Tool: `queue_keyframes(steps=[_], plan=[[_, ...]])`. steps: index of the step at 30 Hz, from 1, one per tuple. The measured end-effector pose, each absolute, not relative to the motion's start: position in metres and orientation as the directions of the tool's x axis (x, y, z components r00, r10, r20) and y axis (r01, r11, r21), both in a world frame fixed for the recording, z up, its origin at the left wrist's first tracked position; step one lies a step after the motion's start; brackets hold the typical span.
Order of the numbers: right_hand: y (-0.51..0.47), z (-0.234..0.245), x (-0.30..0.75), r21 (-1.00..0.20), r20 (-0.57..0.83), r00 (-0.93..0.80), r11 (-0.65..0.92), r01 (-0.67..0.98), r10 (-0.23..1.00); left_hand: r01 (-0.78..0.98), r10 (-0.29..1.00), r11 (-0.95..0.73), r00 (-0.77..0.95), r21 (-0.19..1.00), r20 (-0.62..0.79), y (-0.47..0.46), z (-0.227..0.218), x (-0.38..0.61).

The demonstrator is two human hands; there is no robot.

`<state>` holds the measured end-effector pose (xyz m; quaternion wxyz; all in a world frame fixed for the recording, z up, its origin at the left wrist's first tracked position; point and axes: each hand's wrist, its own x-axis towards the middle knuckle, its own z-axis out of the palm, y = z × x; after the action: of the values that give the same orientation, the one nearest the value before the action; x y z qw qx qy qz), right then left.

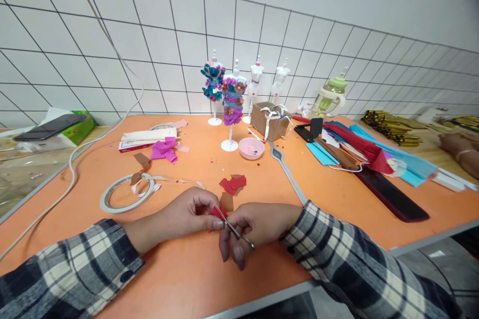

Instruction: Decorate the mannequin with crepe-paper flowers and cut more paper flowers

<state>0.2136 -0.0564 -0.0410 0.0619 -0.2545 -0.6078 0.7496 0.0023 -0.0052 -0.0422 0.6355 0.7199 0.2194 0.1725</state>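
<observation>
My left hand (194, 213) pinches a small piece of red crepe paper (217, 212) between thumb and fingers. In my right hand (252, 227) is a pair of small metal scissors (234, 231), with its blades at the red piece. Just beyond my hands lie more red paper pieces (232, 184) and a brown paper piece (226, 202) on the orange table. A roll of white tape (107, 200) rests left of my left hand, with a loose strip trailing toward it.
Small dress-form stands, one with a purple and blue paper dress (234, 99), stand at the back. Nearby are a pink bowl (251, 149), a cardboard box (275, 127) and purple paper (164, 149). A phone (392, 194) and coloured sheets lie right. Another person's hand (462, 147) shows far right.
</observation>
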Motion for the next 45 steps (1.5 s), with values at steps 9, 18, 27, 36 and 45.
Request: queue_keyframes(steps=[9, 18, 27, 36, 45], plan=[[-0.057, -0.039, 0.215, -0.941, -0.322, -0.860, -0.233, 0.245, 0.395, 0.108, 0.477, -0.090, 0.877, 0.990, -0.053, -0.006, -0.038, 0.003], [-0.057, -0.044, 0.215, -0.947, -0.302, -0.875, -0.224, 0.230, 0.378, 0.146, 0.436, -0.081, 0.895, 0.986, -0.096, -0.006, -0.039, 0.003], [-0.057, -0.044, 0.214, -0.936, -0.319, -0.878, -0.266, 0.232, 0.358, 0.145, 0.416, -0.116, 0.905, 0.983, -0.085, -0.004, -0.045, 0.001], [-0.056, -0.054, 0.213, -0.923, -0.338, -0.878, -0.301, 0.239, 0.340, 0.161, 0.432, -0.087, 0.895, 0.983, -0.108, -0.005, -0.045, 0.001], [-0.056, -0.049, 0.213, -0.923, -0.358, -0.857, -0.281, 0.264, 0.371, 0.157, 0.432, -0.120, 0.897, 0.980, -0.091, -0.005, -0.047, 0.002]])
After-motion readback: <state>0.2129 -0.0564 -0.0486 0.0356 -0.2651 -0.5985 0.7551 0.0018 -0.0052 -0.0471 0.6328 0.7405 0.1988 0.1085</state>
